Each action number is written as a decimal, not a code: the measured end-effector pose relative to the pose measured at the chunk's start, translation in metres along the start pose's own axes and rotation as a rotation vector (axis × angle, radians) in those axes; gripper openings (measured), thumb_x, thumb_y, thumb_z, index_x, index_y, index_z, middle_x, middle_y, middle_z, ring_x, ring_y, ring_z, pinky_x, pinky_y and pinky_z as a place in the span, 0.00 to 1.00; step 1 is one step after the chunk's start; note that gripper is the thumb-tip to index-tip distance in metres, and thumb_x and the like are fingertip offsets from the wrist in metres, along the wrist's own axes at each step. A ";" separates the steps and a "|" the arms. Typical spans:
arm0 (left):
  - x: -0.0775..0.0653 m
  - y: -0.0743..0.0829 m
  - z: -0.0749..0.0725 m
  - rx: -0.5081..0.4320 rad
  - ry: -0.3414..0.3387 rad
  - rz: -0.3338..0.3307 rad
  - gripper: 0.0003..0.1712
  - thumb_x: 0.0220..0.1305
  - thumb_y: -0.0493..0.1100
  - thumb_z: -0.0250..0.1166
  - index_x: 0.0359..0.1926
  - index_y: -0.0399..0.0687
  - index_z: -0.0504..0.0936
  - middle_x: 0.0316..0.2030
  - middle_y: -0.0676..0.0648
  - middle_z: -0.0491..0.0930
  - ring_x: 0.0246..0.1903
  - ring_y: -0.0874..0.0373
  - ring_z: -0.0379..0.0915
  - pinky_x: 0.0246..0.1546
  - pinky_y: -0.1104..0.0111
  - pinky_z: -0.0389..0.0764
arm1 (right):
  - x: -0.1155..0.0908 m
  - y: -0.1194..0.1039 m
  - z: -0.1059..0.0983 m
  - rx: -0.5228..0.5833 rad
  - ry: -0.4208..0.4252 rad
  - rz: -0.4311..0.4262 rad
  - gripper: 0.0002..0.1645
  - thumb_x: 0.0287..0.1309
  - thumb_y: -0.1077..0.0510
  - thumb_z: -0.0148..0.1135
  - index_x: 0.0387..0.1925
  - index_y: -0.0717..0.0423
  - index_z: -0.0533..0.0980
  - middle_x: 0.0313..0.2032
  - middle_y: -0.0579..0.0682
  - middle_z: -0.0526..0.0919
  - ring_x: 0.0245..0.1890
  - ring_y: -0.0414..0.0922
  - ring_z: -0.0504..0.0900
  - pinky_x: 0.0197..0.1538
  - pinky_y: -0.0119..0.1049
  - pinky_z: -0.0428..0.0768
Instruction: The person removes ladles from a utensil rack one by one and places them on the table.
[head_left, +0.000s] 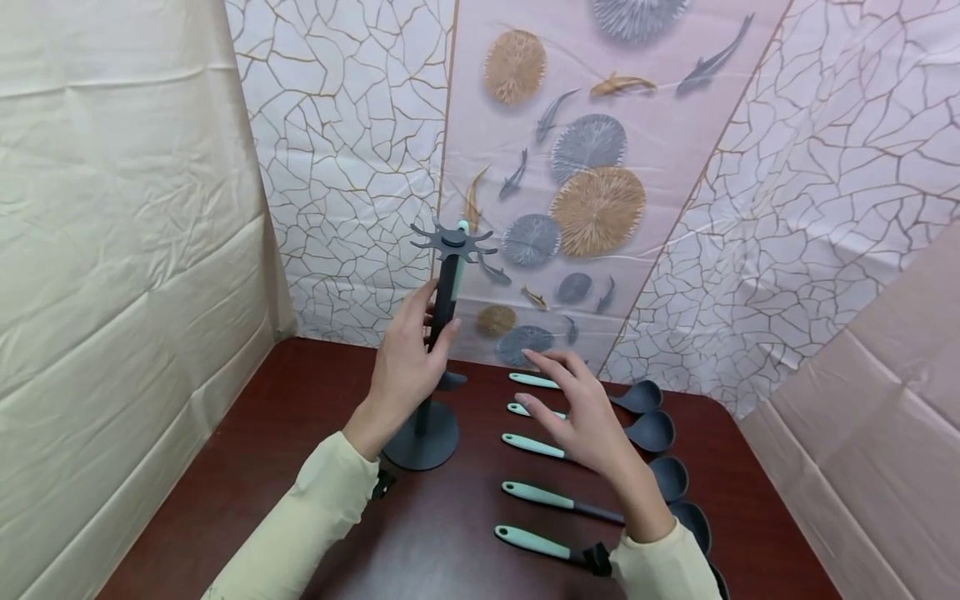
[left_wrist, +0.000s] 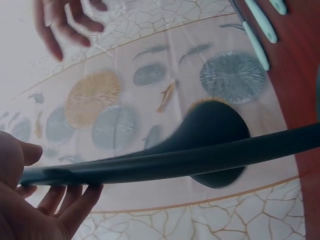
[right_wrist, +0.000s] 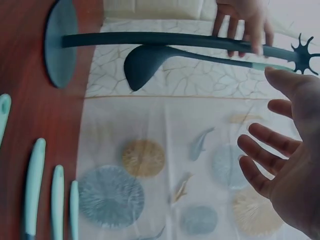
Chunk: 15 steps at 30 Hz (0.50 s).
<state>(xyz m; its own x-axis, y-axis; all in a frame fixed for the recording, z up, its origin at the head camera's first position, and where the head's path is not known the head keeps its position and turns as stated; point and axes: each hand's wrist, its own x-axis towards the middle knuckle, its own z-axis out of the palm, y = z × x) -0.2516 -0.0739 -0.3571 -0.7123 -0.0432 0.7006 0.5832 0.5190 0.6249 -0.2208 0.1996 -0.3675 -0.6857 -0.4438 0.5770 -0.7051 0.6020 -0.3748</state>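
A dark utensil stand (head_left: 446,300) stands upright on a round base, with a ring of curved hooks at its top. My left hand (head_left: 405,354) holds its pole in the upper half, the thumb on one side and the fingers on the other. From a hook hangs a ladle (right_wrist: 145,65) with a mint handle end, its dark bowl low behind the pole in the head view. Nothing is in my right hand (head_left: 581,412); its fingers are spread and loosely bent, to the right of the stand and above the laid-out utensils.
Several utensils with mint handles, such as the nearest one (head_left: 532,542), lie in a row on the right of the dark red table (head_left: 420,533). Their dark heads (head_left: 651,431) point right. Patterned cloth (head_left: 352,167) hangs behind, with plain cloth at both sides.
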 end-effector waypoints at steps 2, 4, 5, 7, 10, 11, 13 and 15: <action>-0.002 -0.002 0.000 -0.007 -0.004 -0.011 0.35 0.76 0.47 0.68 0.78 0.48 0.68 0.54 0.42 0.79 0.47 0.49 0.81 0.46 0.54 0.87 | 0.005 -0.003 -0.001 0.001 0.014 -0.004 0.36 0.69 0.49 0.73 0.75 0.39 0.72 0.62 0.48 0.76 0.58 0.46 0.79 0.51 0.50 0.80; -0.002 -0.004 0.001 -0.004 -0.004 -0.009 0.34 0.76 0.46 0.68 0.77 0.48 0.69 0.53 0.43 0.80 0.46 0.49 0.82 0.45 0.53 0.87 | 0.010 -0.006 -0.003 -0.005 0.031 -0.010 0.36 0.69 0.49 0.73 0.75 0.39 0.73 0.63 0.48 0.76 0.56 0.45 0.79 0.49 0.49 0.80; -0.002 -0.005 0.002 -0.004 -0.002 -0.004 0.34 0.75 0.46 0.69 0.77 0.48 0.70 0.52 0.43 0.80 0.45 0.49 0.82 0.44 0.54 0.87 | 0.012 -0.007 -0.003 -0.004 0.036 -0.012 0.36 0.69 0.49 0.73 0.75 0.38 0.72 0.63 0.48 0.76 0.56 0.45 0.79 0.48 0.49 0.80; -0.002 -0.007 0.002 -0.001 0.002 0.009 0.35 0.74 0.46 0.70 0.77 0.48 0.70 0.52 0.43 0.81 0.45 0.50 0.83 0.42 0.55 0.87 | 0.016 -0.010 -0.003 0.000 0.052 -0.022 0.37 0.69 0.50 0.73 0.76 0.38 0.72 0.63 0.48 0.75 0.56 0.46 0.79 0.48 0.49 0.80; 0.000 -0.011 0.002 -0.014 0.010 0.033 0.34 0.73 0.45 0.71 0.75 0.48 0.72 0.49 0.44 0.82 0.44 0.51 0.84 0.38 0.57 0.86 | 0.021 -0.013 -0.002 0.022 0.074 -0.038 0.37 0.69 0.52 0.72 0.76 0.38 0.71 0.64 0.49 0.75 0.59 0.47 0.79 0.53 0.52 0.80; 0.000 -0.012 0.002 -0.020 0.013 0.040 0.34 0.73 0.45 0.71 0.75 0.47 0.72 0.48 0.44 0.82 0.44 0.51 0.84 0.37 0.57 0.87 | 0.022 -0.014 -0.001 0.032 0.080 -0.041 0.37 0.70 0.52 0.72 0.77 0.38 0.71 0.64 0.48 0.75 0.60 0.47 0.79 0.54 0.53 0.80; 0.001 -0.014 0.002 -0.031 0.021 0.053 0.32 0.72 0.43 0.71 0.74 0.47 0.74 0.46 0.45 0.82 0.43 0.51 0.84 0.36 0.58 0.87 | 0.025 -0.016 0.001 0.047 0.084 -0.046 0.38 0.70 0.53 0.72 0.77 0.38 0.70 0.64 0.48 0.75 0.61 0.48 0.78 0.57 0.54 0.80; 0.001 -0.015 0.002 -0.033 0.029 0.063 0.32 0.72 0.42 0.72 0.73 0.46 0.74 0.45 0.45 0.83 0.43 0.51 0.85 0.34 0.58 0.87 | 0.026 -0.017 0.004 0.056 0.084 -0.047 0.38 0.70 0.53 0.71 0.77 0.39 0.70 0.65 0.48 0.75 0.61 0.49 0.78 0.57 0.55 0.80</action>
<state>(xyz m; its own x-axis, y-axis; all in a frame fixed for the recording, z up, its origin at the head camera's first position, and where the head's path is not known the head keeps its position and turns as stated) -0.2617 -0.0802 -0.3666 -0.6623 -0.0357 0.7484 0.6399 0.4926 0.5898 -0.2273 0.1748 -0.3493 -0.6358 -0.4119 0.6528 -0.7466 0.5427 -0.3847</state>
